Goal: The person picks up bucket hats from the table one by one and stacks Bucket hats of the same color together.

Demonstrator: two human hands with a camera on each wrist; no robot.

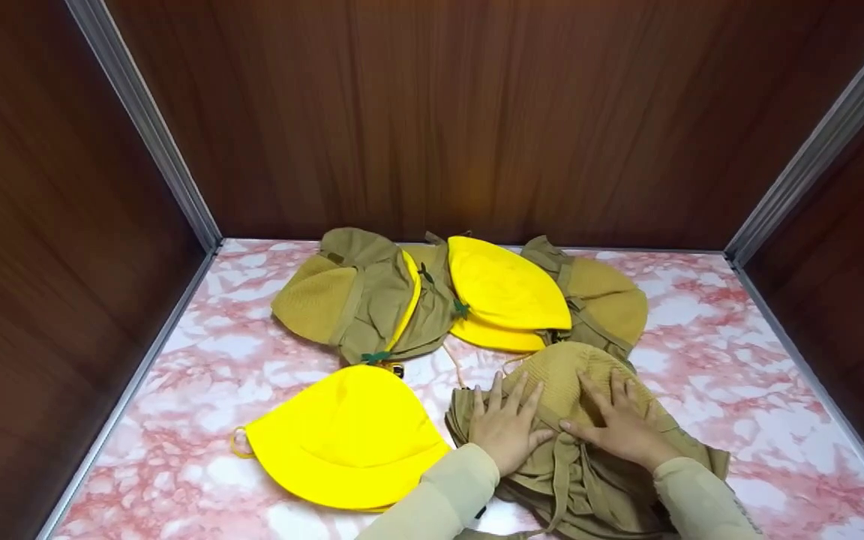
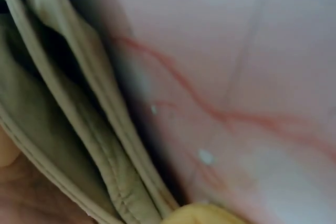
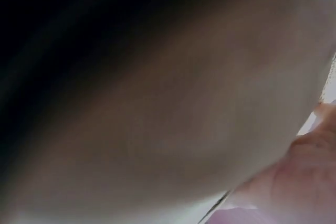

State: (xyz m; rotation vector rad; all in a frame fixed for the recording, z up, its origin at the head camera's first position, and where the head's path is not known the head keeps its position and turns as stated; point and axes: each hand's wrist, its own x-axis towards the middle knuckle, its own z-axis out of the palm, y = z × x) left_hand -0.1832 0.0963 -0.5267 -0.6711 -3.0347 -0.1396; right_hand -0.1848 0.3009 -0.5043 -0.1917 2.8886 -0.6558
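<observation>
Both hands lie spread on a khaki sun hat (image 1: 563, 379) with a mesh crown, at the front right of the head view. My left hand (image 1: 505, 426) rests on the hat's left side, fingers straight. On its right side, my right hand (image 1: 627, 429) presses with fingers spread and the thumb pointing left. Loose khaki fabric and a strap bunch up below the hands. In the left wrist view, layered khaki edges (image 2: 100, 114) hang beside that hand. A blurred, pale surface fills most of the right wrist view, with part of the hand (image 3: 310, 177) at lower right.
A yellow hat (image 1: 349, 442) lies flat to the left. Behind are a khaki hat with yellow edging (image 1: 319, 296), another yellow hat (image 1: 507, 285) and a khaki hat (image 1: 608, 300), overlapping in a row. Dark wooden panels (image 1: 432, 120) enclose the pink-and-white marbled table (image 1: 169, 420).
</observation>
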